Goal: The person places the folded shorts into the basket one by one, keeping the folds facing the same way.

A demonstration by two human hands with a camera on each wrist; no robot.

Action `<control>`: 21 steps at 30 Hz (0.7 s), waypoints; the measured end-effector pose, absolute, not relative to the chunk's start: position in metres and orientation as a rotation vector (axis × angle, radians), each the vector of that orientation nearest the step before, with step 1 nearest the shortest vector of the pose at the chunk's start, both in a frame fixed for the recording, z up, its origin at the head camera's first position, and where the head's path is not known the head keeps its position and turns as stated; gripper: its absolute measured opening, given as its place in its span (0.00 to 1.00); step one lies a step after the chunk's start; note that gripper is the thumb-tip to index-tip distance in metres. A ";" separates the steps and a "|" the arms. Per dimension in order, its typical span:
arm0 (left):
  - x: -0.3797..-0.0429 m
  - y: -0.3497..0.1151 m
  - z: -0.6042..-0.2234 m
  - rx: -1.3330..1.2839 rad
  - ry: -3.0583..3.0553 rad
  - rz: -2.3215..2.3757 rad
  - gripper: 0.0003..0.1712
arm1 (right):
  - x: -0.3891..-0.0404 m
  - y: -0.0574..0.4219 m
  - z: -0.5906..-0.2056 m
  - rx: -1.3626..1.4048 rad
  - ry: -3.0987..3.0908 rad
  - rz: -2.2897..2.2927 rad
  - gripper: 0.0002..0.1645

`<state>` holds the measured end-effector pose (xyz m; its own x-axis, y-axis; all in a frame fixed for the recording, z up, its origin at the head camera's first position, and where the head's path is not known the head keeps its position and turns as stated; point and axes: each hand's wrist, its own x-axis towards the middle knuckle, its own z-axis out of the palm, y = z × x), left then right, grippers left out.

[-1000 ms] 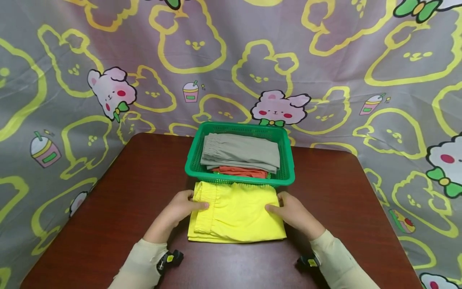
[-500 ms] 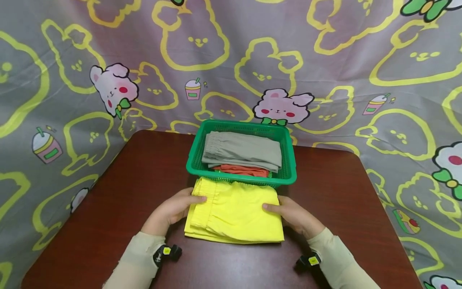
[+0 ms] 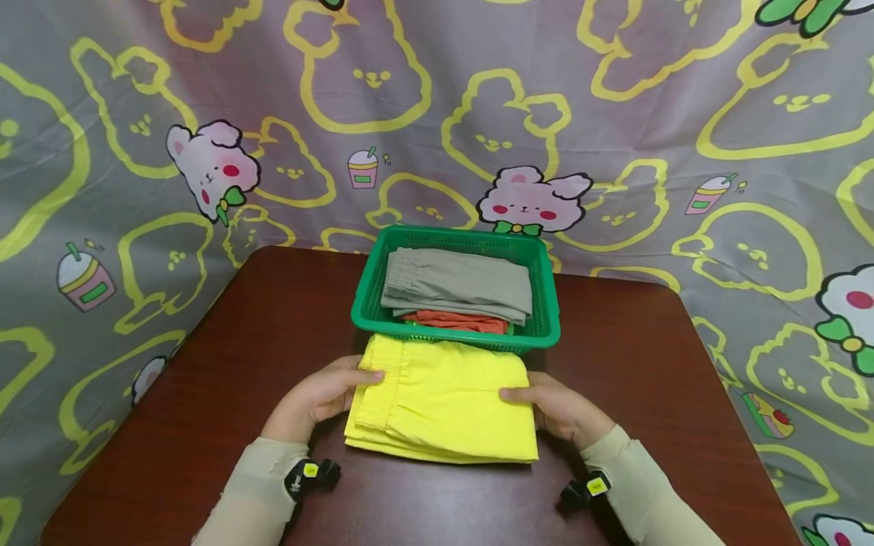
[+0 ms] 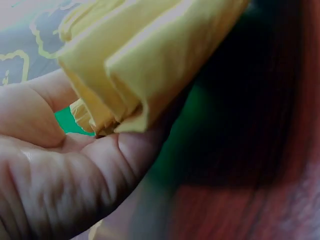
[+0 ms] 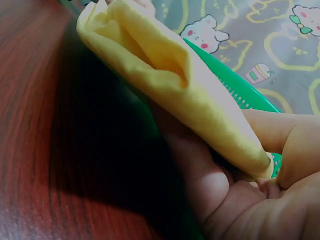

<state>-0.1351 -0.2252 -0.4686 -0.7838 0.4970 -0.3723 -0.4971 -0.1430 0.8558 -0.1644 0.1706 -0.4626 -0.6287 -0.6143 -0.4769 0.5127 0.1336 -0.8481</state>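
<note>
Folded yellow pants (image 3: 451, 398), with a gathered elastic waistband at the left end, are held level just in front of the green basket. My left hand (image 3: 328, 390) grips the waistband end, thumb on top and fingers underneath. At the opposite end my right hand (image 3: 556, 402) pinches the fold the same way. In the left wrist view the layered edge of the yellow pants (image 4: 150, 65) lies over the fingers. The right wrist view shows the yellow pants (image 5: 165, 85) raised over a dark shadow on the table, with fingers under them.
Behind the pants stands a green plastic basket (image 3: 365, 303) holding folded grey pants (image 3: 457, 280) on top of orange-red cloth (image 3: 460, 321). The dark reddish-brown table (image 3: 273, 318) reaches a patterned grey curtain (image 3: 410, 152) at the back and sides.
Both hands have raised the yellow pants slightly off the table. The pants' left end has shifted a little to the left. The basket stays where it was.
</note>
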 end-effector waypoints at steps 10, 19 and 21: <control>-0.134 -0.231 -0.459 0.074 1.487 1.887 0.33 | -0.167 0.178 -0.455 -0.161 1.527 -1.608 0.21; -0.129 -0.236 -0.444 0.113 1.538 1.814 0.34 | -0.163 0.179 -0.438 -0.205 1.571 -1.588 0.24; -0.128 -0.236 -0.440 0.123 1.532 1.812 0.34 | -0.162 0.179 -0.432 -0.203 1.581 -1.589 0.26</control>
<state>-0.1277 -0.2363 -0.4400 -0.7164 0.5856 -0.3792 -0.4711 -0.0051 0.8821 -0.1622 0.1793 -0.4317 -0.6152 -0.6525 -0.4425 0.4458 0.1750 -0.8779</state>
